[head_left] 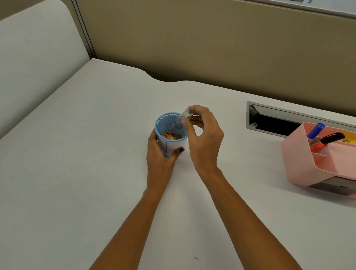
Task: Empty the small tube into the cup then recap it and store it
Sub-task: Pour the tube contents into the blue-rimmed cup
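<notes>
While my left hand (160, 154) wraps its grip around the side of the cup (171, 135), my right hand (204, 137) pinches the small clear tube (181, 119) between thumb and fingertips. I hold the tube tilted, mouth down over the cup's blue mesh rim, and orange bits lie in the cup's bottom. The cup stands on the white table (93, 180), near its middle. Toward the table's right edge sits a pink organizer (311, 169) holding 3 markers: blue (316, 130), black (332, 137) and orange (318, 147). 1 small orange scrap (196, 258) lies near the table's front edge.
</notes>
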Demonstrator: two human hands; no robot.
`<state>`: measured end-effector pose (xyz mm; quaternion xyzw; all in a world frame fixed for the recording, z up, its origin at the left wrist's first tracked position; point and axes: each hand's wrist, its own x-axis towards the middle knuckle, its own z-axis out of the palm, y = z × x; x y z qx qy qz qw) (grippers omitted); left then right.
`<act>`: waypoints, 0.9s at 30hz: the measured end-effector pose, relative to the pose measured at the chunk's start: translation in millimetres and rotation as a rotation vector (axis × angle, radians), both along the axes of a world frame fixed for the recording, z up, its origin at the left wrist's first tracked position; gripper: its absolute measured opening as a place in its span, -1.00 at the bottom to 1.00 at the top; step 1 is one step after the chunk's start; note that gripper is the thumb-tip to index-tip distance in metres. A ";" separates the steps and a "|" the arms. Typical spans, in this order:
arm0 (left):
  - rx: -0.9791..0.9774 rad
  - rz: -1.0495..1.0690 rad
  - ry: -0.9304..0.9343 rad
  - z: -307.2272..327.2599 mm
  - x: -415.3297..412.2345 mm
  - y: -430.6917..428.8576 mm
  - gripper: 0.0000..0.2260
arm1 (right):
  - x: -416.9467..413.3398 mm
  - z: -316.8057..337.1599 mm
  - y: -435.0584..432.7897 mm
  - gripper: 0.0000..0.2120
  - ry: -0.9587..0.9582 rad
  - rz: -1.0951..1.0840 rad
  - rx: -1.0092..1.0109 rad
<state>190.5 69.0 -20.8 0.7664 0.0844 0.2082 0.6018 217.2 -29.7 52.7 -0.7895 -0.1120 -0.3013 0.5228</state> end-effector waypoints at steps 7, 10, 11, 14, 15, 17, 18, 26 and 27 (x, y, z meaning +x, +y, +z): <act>0.010 0.004 0.007 -3.6 1.3 -0.1 -0.29 | -0.5 0.8 -0.7 -0.72 -0.002 0.006 -0.004; 0.010 0.001 0.009 -4.7 1.4 0.4 -0.29 | -1.7 3.7 1.0 -0.60 0.027 0.001 0.057; 0.011 0.000 0.010 -4.6 1.2 0.7 -0.29 | -2.7 4.7 1.5 -0.56 0.033 0.001 0.079; 0.014 -0.004 0.011 -3.2 0.5 0.9 -0.28 | -5.5 8.0 1.9 -0.49 0.033 -0.004 0.146; 0.012 -0.003 0.012 -2.9 0.5 1.3 -0.26 | -5.9 9.2 2.5 -0.48 0.041 -0.011 0.174; 0.001 -0.011 0.006 -1.1 -1.5 1.3 -0.21 | -9.6 12.5 1.8 -0.47 0.067 -0.038 0.246; -0.008 -0.010 0.007 -0.7 -3.2 1.7 -0.17 | -11.6 13.6 1.3 -0.47 0.081 -0.052 0.283; 0.032 0.072 0.070 -1.4 -38.0 -7.9 -0.18 | -45.1 24.2 -7.7 -0.49 0.244 -0.122 0.574; 0.028 0.076 0.085 -1.0 -42.9 -9.9 -0.19 | -49.7 24.7 -9.7 -0.50 0.261 -0.131 0.599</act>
